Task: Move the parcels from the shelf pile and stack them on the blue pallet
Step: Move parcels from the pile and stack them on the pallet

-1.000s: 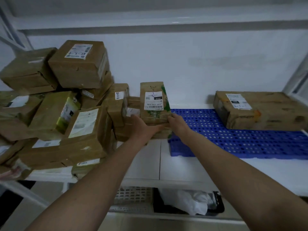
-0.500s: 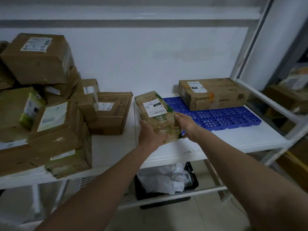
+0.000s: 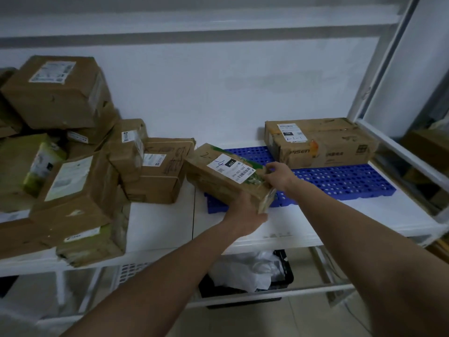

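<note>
I hold a brown parcel with a white label and green print over the left end of the blue pallet. My left hand grips its near edge from below. My right hand holds its right end, fingers curled on the top. The parcel is tilted, its left end low over the pallet's corner. A long brown box lies on the pallet's back right part. The pile of brown parcels fills the shelf's left side.
The white shelf runs under everything, with a white wall behind. A shelf post and side rail stand at the right. Below the shelf sits a black crate holding white plastic bags. More boxes sit beyond the right rail.
The parcel left the pile and travelled right, turning flatter. It now hangs over the pallet's left end with both hands still on it. My view has swung right.
</note>
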Tool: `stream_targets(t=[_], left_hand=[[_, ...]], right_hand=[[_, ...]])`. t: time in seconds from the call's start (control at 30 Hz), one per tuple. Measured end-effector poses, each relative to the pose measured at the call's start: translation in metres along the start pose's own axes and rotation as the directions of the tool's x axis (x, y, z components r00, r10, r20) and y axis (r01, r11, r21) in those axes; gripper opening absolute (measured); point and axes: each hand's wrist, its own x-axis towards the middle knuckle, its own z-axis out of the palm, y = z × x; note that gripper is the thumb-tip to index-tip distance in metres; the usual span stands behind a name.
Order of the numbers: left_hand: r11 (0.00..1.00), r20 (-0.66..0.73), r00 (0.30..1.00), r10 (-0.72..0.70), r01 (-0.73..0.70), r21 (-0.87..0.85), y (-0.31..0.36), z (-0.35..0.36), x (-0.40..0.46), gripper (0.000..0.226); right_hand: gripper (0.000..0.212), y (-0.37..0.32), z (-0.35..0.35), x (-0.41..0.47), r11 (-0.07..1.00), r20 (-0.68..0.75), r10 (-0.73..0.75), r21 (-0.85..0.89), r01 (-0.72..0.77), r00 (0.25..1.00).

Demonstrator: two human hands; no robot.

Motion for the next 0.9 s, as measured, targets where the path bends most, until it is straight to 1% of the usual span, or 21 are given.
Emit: stream_targets(t=[0.03, 0.1, 0.13, 0.17, 0.2, 0.23, 0.27, 0.3, 0.37, 0.43, 0.47, 0.53, 0.57, 0.63, 0.7, 0.73, 0.77, 0.83, 0.87, 0.9], left_hand=[[0.999, -0.033, 0.999, -0.039, 0.039, 0.006, 0.001, -0.007, 0.004, 0.043], [0.980, -0.013, 0.999, -0.037, 0.038, 0.195, -0.009, -0.028, 0.013, 0.032], [0.958, 0.007, 0.997, -0.071, 0.067, 0.279, -0.016, -0.041, 0.020, 0.029], [0.923, 0.020, 0.996, -0.083, 0.069, 0.378, -0.025, -0.054, 0.028, 0.025], [0.884, -0.007, 0.995, -0.103, 0.095, 0.457, -0.033, -0.068, 0.034, 0.019], [0.873, -0.067, 0.986, -0.150, 0.164, 0.459, -0.040, -0.082, 0.041, 0.015], [0.869, -0.121, 0.975, -0.185, 0.220, 0.444, -0.044, -0.095, 0.048, 0.016], [0.884, -0.173, 0.963, -0.205, 0.258, 0.389, -0.046, -0.104, 0.056, 0.022], [0.933, -0.274, 0.937, -0.218, 0.283, 0.223, -0.046, -0.120, 0.067, 0.045], [0.954, -0.296, 0.925, -0.238, 0.280, 0.107, -0.045, -0.129, 0.078, 0.070], [0.959, -0.294, 0.924, -0.246, 0.275, 0.065, -0.045, -0.133, 0.083, 0.078], [0.966, -0.291, 0.927, -0.237, 0.257, 0.032, -0.046, -0.137, 0.091, 0.087], [0.969, -0.291, 0.930, -0.224, 0.245, 0.036, -0.047, -0.138, 0.095, 0.088], [0.972, -0.238, 0.945, -0.224, 0.235, 0.016, -0.050, -0.139, 0.103, 0.087], [0.967, -0.152, 0.955, -0.253, 0.245, -0.068, -0.054, -0.138, 0.109, 0.081], [0.963, -0.137, 0.955, -0.261, 0.248, -0.110, -0.056, -0.138, 0.113, 0.077], [0.956, -0.150, 0.949, -0.275, 0.255, -0.144, -0.058, -0.136, 0.116, 0.072], [0.948, -0.204, 0.935, -0.290, 0.251, -0.195, -0.057, -0.131, 0.120, 0.059], [0.946, -0.223, 0.929, -0.295, 0.250, -0.206, -0.056, -0.127, 0.120, 0.052], [0.946, -0.240, 0.925, -0.296, 0.248, -0.209, -0.055, -0.121, 0.119, 0.048]], right_hand=[[0.035, -0.001, -0.001, 0.002, 0.999, 0.004, -0.004, -0.040, 0.004, 1.000], [0.040, -0.002, -0.003, 0.005, 0.983, 0.011, -0.023, -0.180, 0.024, 1.000], [0.045, -0.003, -0.003, 0.005, 0.950, 0.009, -0.053, -0.306, 0.053, 0.999], [0.047, -0.003, -0.002, 0.003, 0.888, 0.003, -0.103, -0.451, 0.093, 0.995], [0.047, -0.003, 0.001, 0.000, 0.805, -0.010, -0.173, -0.578, 0.136, 0.985], [0.046, -0.003, 0.005, -0.005, 0.728, -0.028, -0.244, -0.666, 0.164, 0.969], [0.045, -0.003, 0.009, -0.010, 0.683, -0.056, -0.301, -0.710, 0.174, 0.952], [0.047, -0.003, 0.014, -0.015, 0.679, -0.092, -0.338, -0.714, 0.174, 0.937], [0.057, -0.002, 0.021, -0.022, 0.755, -0.151, -0.328, -0.636, 0.162, 0.933], [0.074, 0.000, 0.025, -0.026, 0.842, -0.166, -0.233, -0.528, 0.113, 0.958], [0.085, 0.001, 0.027, -0.028, 0.872, -0.165, -0.185, -0.482, 0.085, 0.969], [0.104, 0.005, 0.031, -0.032, 0.905, -0.177, -0.137, -0.421, 0.051, 0.975], [0.110, 0.007, 0.033, -0.033, 0.914, -0.189, -0.134, -0.403, 0.047, 0.973], [0.114, 0.009, 0.035, -0.034, 0.941, -0.219, -0.113, -0.336, 0.033, 0.969], [0.109, 0.013, 0.033, -0.033, 0.981, -0.241, -0.023, -0.193, -0.024, 0.970], [0.103, 0.017, 0.031, -0.031, 0.992, -0.253, 0.038, -0.111, -0.068, 0.967], [0.094, 0.021, 0.029, -0.029, 0.993, -0.262, 0.095, -0.041, -0.109, 0.960], [0.067, 0.030, 0.025, -0.027, 0.982, -0.274, 0.185, 0.076, -0.170, 0.944], [0.058, 0.033, 0.024, -0.027, 0.973, -0.279, 0.218, 0.135, -0.187, 0.935], [0.053, 0.037, 0.022, -0.027, 0.962, -0.286, 0.242, 0.194, -0.191, 0.927]])
